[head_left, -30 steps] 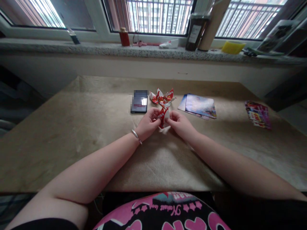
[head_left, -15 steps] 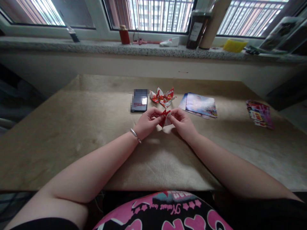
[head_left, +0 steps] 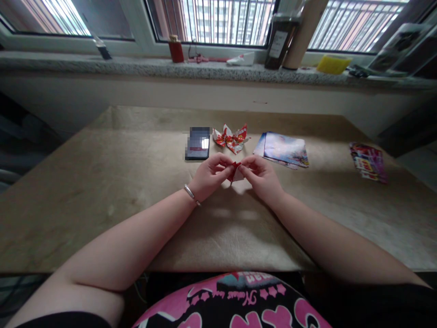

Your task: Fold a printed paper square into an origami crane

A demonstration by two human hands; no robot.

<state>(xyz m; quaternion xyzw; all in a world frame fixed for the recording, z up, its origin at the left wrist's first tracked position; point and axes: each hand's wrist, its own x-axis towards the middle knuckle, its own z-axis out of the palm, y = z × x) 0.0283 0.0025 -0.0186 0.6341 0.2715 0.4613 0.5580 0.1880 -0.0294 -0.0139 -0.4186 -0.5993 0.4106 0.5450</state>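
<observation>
Between my two hands is a small folded piece of red and white paper (head_left: 236,174), its lower tip pointing down. My left hand (head_left: 212,174), with a silver bracelet on the wrist, pinches its left side between thumb and fingers. My right hand (head_left: 261,175) pinches the right side; the fingertips of both hands nearly meet and cover its upper part. Just beyond them lies a folded red and white paper shape (head_left: 234,140) with several upturned points. A dark tablet or phone (head_left: 198,145), partly blurred, rests left of that shape.
Right of my hands lies a stack of glossy picture sheets (head_left: 287,149). Farther right are purple and red printed packets or cards (head_left: 369,163). Along the stone windowsill (head_left: 136,68) stand a red bottle (head_left: 176,50), a dark container (head_left: 280,45) and a yellow object (head_left: 333,64).
The folded paper's upper points have tipped down and sunk between my fingertips, so less of it shows. Both hands stay in nearly the same place.
</observation>
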